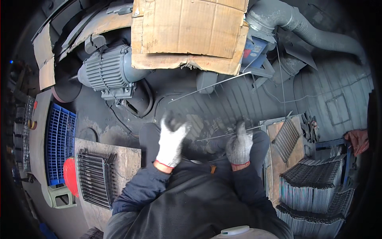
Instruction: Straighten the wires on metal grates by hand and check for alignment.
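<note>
My left hand (173, 140) wears a white knit glove with dark fingertips. It is lifted over my lap, fingers and thumb apart, with no object visible in it; the fingertips are slightly blurred. A greyer glove covers my right hand (240, 145), whose fingers are closed around a thin metal rod (215, 138). The rod runs sideways past both sides of that hand, its left end stopping short of my left hand. Farther off, another thin rod (211, 87) slants up to the right below the cardboard (187, 30).
Left: wire racks (94, 179) on a board, a red round seat (70, 177), a blue plastic crate (59, 143). Right: one slatted rack (285, 141) on a wooden board, stacked wire racks (312, 185). Ahead: a grey electric motor (105, 67) and a flexible duct (318, 36).
</note>
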Demonstrator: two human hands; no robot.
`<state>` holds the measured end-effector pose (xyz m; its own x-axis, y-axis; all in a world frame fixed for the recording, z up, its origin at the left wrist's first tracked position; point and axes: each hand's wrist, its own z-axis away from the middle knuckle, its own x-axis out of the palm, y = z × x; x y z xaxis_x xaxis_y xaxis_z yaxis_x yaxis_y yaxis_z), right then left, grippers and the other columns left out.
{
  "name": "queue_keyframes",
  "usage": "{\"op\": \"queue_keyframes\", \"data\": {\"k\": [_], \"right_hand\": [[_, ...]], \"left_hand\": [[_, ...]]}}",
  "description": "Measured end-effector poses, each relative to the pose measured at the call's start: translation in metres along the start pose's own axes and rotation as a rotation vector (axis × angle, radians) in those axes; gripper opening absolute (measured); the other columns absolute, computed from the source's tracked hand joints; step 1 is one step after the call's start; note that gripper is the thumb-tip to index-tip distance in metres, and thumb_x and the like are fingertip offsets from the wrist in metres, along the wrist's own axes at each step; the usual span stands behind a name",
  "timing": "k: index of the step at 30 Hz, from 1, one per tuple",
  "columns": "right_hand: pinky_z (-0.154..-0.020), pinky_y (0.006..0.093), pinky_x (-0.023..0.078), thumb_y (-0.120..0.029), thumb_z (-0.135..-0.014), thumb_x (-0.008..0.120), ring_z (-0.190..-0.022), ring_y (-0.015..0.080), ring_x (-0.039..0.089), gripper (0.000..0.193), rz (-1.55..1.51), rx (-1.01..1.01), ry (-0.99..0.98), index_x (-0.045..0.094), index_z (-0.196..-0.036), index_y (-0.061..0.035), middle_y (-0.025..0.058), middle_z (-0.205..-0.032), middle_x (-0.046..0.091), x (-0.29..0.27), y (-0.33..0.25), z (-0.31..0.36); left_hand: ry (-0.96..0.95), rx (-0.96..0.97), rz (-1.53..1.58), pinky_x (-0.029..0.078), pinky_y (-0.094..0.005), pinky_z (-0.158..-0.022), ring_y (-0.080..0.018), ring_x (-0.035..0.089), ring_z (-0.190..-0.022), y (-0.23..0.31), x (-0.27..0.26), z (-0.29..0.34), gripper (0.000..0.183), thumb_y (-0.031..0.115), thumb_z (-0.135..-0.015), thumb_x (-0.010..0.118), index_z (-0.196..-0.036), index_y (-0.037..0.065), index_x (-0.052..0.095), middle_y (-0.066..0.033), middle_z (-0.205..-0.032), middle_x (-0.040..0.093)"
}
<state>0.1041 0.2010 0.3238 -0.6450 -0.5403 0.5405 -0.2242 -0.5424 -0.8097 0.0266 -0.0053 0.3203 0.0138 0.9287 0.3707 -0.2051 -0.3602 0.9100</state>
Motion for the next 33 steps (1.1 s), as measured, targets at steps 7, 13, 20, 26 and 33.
{"op": "queue_keyframes", "data": {"k": [7,13,20,26,33], "right_hand": [[-0.099,0.0314,0.056,-0.016,-0.109,0.072,-0.117,0.0159,0.065,0.050,-0.021,-0.032,-0.039,0.052,-0.152,-0.0035,0.0078,-0.134,0.066,-0.019,0.012,-0.008],[-0.105,0.0351,0.056,-0.003,-0.103,0.072,-0.125,0.0204,0.065,0.054,0.477,-0.107,-0.192,0.053,-0.154,-0.0012,0.0134,-0.140,0.067,-0.048,0.018,-0.077],[-0.084,0.0314,0.061,-0.003,-0.105,0.072,-0.095,0.0144,0.074,0.022,0.555,0.151,-0.008,0.070,-0.126,0.0000,0.0076,-0.113,0.077,-0.057,-0.010,-0.120],[-0.083,0.0292,0.058,-0.007,-0.103,0.075,-0.096,0.0130,0.071,0.019,0.544,0.252,-0.161,0.075,-0.121,-0.0012,0.0042,-0.105,0.078,-0.013,0.030,-0.122],[-0.085,0.0297,0.058,-0.007,-0.105,0.071,-0.097,0.0136,0.072,0.020,0.547,0.200,-0.123,0.074,-0.125,-0.0021,0.0046,-0.111,0.078,-0.040,0.022,-0.124]], "left_hand": [[-0.045,0.018,0.011,0.054,-0.0252,-0.076,-0.0086,0.067,-0.086,-0.023,0.003,-0.025,0.018,0.004,-0.102,0.077,-0.115,0.001,0.064,-0.0036,-0.101,0.073],[-0.072,-0.031,-0.256,0.053,-0.0259,-0.072,-0.0082,0.064,-0.084,-0.074,-0.020,-0.056,0.024,0.010,-0.101,0.079,-0.113,-0.002,0.062,-0.0046,-0.096,0.072],[-0.273,-0.138,-0.418,0.055,-0.0296,-0.069,-0.0108,0.064,-0.077,-0.107,0.030,-0.118,0.019,0.012,-0.101,0.080,-0.107,0.001,0.065,-0.0038,-0.091,0.071],[-0.127,-0.415,-0.179,0.061,-0.0325,-0.060,-0.0178,0.070,-0.067,-0.073,-0.015,-0.119,0.023,0.012,-0.104,0.074,-0.118,0.000,0.060,-0.0093,-0.092,0.074],[-0.265,-0.413,-0.290,0.057,-0.0300,-0.061,-0.0130,0.066,-0.068,-0.048,0.016,-0.125,0.024,0.014,-0.103,0.077,-0.113,0.000,0.061,-0.0062,-0.088,0.071]]}}
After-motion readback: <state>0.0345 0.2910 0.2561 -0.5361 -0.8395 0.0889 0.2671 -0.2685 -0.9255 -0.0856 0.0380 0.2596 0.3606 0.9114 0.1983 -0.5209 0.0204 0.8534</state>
